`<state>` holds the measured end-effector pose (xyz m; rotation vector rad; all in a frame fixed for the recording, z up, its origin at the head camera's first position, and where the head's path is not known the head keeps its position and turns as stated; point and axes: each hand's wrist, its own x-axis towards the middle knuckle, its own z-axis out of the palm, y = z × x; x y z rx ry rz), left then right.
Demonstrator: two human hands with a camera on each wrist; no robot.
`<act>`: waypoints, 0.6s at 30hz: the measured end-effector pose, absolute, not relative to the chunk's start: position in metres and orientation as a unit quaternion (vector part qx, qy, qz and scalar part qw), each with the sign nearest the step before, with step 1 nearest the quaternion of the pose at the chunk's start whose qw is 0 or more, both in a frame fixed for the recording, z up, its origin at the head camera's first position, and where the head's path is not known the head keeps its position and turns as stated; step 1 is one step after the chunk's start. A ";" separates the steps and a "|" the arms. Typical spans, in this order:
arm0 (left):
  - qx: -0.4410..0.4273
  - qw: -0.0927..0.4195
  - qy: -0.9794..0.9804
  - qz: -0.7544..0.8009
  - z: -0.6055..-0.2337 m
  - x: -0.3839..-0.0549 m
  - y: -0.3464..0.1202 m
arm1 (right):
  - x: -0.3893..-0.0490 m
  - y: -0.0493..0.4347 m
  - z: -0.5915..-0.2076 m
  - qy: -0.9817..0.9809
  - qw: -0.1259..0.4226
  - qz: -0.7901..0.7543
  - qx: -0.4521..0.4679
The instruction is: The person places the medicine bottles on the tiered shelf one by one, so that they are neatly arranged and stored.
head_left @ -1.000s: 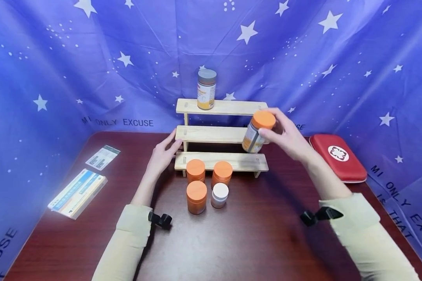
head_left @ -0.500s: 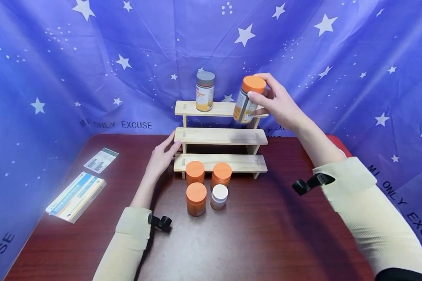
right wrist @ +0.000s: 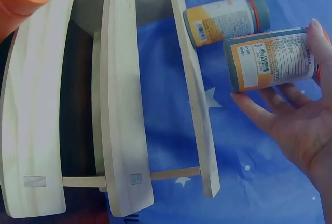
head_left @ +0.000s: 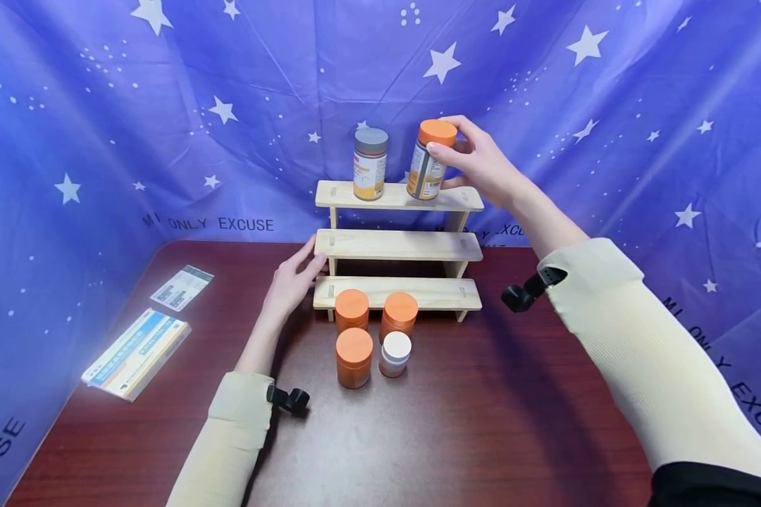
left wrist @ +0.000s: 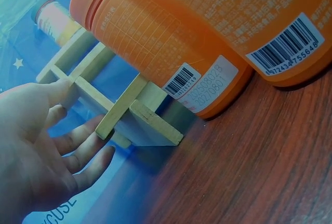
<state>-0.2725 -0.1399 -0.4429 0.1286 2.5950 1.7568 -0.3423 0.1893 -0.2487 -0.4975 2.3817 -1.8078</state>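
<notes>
My right hand (head_left: 482,158) grips a grey pill bottle with an orange lid (head_left: 428,165), thumb on the front, near its top. In the head view the bottle overlaps the top tier of a three-tier wooden rack (head_left: 398,245); in the right wrist view its base shows a gap from the top board. A grey-lidded bottle (head_left: 370,165) stands on that tier to its left. My left hand (head_left: 292,282) touches the left end of the middle tier with relaxed fingers; the left wrist view shows the fingertips (left wrist: 106,154) right at the rack's side.
Several orange bottles (head_left: 354,359) and a small white bottle (head_left: 395,354) stand in front of the rack. A medicine box (head_left: 136,354) and a flat printed packet (head_left: 182,287) lie at left on the dark table (head_left: 418,436). A starry blue cloth (head_left: 260,105) hangs behind.
My right hand has lifted the orange-lidded bottle from beside the middle tier up to the top tier and moved it left, bringing it more upright. The left hand stays at the rack.
</notes>
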 end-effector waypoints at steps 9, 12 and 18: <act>0.039 0.001 0.830 0.556 -0.444 -0.273 -0.142 | -0.361 0.179 -0.247 0.805 0.068 -0.571 -0.149; 0.038 0.004 0.829 0.557 -0.445 -0.273 -0.141 | -0.366 0.178 -0.251 0.805 0.063 -0.572 -0.143; 0.036 0.006 0.829 0.558 -0.445 -0.274 -0.139 | -0.373 0.177 -0.265 0.803 0.066 -0.577 -0.138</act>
